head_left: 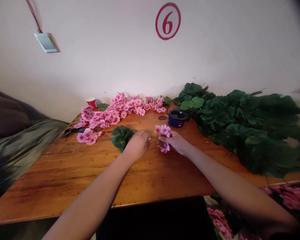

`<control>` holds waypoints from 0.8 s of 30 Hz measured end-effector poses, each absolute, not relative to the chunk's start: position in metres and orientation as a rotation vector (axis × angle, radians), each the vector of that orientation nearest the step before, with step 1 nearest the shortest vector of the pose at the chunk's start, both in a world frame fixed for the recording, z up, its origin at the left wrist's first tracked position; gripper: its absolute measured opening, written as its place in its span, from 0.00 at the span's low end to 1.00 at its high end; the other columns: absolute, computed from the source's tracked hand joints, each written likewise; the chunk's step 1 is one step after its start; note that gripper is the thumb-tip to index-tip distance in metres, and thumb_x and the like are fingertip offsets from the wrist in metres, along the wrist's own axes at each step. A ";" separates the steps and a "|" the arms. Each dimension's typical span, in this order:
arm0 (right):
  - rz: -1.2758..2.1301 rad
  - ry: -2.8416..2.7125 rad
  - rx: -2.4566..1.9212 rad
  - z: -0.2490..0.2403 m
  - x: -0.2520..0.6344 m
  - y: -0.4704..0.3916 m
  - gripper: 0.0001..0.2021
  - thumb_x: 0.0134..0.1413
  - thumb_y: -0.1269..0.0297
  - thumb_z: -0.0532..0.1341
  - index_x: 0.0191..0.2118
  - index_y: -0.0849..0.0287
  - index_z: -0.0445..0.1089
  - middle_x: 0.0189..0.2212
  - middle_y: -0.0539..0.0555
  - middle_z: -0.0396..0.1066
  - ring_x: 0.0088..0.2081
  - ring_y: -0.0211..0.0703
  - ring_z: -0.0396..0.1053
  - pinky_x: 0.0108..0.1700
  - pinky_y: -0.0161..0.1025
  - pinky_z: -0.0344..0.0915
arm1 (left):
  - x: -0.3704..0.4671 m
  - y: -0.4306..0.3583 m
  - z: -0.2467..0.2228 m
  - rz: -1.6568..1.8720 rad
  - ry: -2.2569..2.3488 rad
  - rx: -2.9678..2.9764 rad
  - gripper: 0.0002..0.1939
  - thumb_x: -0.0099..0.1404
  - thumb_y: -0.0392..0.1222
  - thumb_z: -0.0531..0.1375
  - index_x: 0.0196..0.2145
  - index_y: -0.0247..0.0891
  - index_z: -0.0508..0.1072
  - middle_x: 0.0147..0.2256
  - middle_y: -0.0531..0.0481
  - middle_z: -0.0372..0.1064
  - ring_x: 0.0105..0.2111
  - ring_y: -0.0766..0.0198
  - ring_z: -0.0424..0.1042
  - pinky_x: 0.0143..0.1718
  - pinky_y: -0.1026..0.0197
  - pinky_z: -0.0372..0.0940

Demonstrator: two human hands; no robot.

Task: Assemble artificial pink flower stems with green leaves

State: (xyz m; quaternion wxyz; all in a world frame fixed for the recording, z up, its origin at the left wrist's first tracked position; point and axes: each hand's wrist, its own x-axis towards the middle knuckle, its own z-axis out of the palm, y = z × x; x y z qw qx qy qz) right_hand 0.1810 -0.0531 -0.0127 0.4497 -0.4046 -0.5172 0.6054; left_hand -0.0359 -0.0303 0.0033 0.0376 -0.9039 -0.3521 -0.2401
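Over the middle of the table, my left hand (138, 144) is closed on a thin green stem, its fingertips at the stem's right part. Green leaves (121, 137) spread just left of that hand, and the stem shows again beyond them. My right hand (174, 141) is closed round a small bunch of pink flowers (164, 130), with blossoms showing above and below the fingers. A thin stem runs between the flowers and my left hand. Behind my right hand stands a small blue pot (177, 118) with a dark top and a red light.
Pink flowers (115, 113) lie along the back left of the wooden table (72, 176), by a red cup (91, 102) and dark scissors (69, 132). Green leaves (240, 116) are heaped at the right. More pink flowers (218, 221) are below the table's front edge.
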 end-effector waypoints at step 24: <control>1.242 -1.104 -1.259 -0.022 0.153 -0.058 0.11 0.50 0.58 0.63 0.33 0.56 0.60 0.20 0.46 0.68 0.15 0.38 0.67 0.12 0.33 0.62 | -0.017 -0.040 -0.010 -0.955 -1.390 -2.660 0.07 0.63 0.34 0.55 0.27 0.38 0.67 0.28 0.48 0.69 0.30 0.61 0.68 0.31 0.59 0.58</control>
